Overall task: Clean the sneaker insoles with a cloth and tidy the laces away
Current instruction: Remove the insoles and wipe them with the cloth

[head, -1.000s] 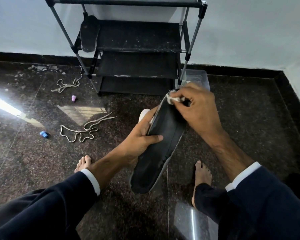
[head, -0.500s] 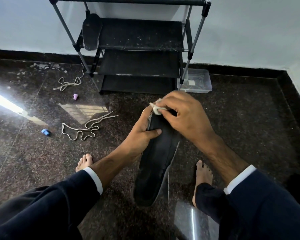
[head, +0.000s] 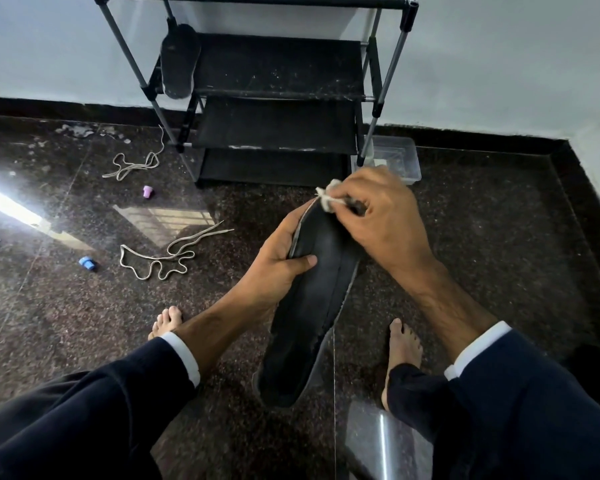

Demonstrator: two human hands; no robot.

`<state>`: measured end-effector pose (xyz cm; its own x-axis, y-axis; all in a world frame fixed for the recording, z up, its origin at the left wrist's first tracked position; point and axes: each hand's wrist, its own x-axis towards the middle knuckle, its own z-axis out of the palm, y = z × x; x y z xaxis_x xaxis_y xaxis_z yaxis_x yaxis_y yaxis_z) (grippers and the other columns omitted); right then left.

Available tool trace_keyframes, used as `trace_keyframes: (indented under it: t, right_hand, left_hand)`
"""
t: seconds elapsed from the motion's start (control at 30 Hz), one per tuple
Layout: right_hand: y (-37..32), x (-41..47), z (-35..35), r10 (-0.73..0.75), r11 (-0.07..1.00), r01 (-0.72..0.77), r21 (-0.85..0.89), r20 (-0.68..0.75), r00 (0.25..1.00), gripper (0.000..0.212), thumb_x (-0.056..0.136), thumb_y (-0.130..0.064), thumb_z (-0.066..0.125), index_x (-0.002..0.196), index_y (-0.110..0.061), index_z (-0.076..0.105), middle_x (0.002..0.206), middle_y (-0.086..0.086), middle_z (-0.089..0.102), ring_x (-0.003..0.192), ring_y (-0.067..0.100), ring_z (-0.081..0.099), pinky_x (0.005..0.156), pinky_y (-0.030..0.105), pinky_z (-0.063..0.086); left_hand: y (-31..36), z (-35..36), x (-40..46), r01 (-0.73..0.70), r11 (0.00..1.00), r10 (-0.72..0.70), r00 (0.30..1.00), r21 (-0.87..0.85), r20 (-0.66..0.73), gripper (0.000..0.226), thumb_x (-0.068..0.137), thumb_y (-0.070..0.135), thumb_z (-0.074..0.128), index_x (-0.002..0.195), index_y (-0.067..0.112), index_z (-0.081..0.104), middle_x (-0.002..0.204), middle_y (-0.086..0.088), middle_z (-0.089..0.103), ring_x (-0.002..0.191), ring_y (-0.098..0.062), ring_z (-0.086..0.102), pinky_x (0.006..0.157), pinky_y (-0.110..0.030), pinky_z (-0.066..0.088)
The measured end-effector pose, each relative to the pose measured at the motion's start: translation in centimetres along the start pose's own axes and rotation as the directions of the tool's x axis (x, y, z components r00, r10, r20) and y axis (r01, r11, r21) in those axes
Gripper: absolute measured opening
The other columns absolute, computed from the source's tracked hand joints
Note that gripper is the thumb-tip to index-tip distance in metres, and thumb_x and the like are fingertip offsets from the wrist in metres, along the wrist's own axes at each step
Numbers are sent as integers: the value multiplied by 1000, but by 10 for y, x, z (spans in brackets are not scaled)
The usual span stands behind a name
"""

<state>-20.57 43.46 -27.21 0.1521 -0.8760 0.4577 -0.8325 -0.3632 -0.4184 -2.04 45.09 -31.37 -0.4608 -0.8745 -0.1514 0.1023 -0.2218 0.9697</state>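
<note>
Fingers (head: 343, 197) pinch cloth (head: 328, 199) onto gripped insole (head: 312, 306).

- The white cloth (head: 328, 199) is mostly buried under the curled fingers (head: 354, 194) of the right hand (head: 383, 216); only a crumpled corner sticks out past the fingertips.
- The toe end of the black insole (head: 309, 306) is covered by those same fingers and the cloth.
- The left hand (head: 278, 268) hides the insole's edge beneath its palm; its fingers wrap behind and cannot be seen, only the thumb lies across the front.
- The clear plastic box (head: 400, 157), just beyond the right knuckles, is partly blocked by them, and its contents are too dim to tell.
- The shoe rack (head: 278, 88) is cut off by the top edge.
</note>
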Motion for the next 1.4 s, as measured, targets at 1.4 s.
trace_keyframes:
  t: [1.4]
  right_hand:
    - [5,-1,-6,-31,999,36,-36,146,989,10,86,-22,76,96,-20,77,91,-5,65,87,14,58,79,44,51]
  left_hand:
    - [10,-7,4,-64,995,62,998,-72,-26,77,83,-31,38,149,7,40,147,-15,53,135,-24,53,102,-31,50]
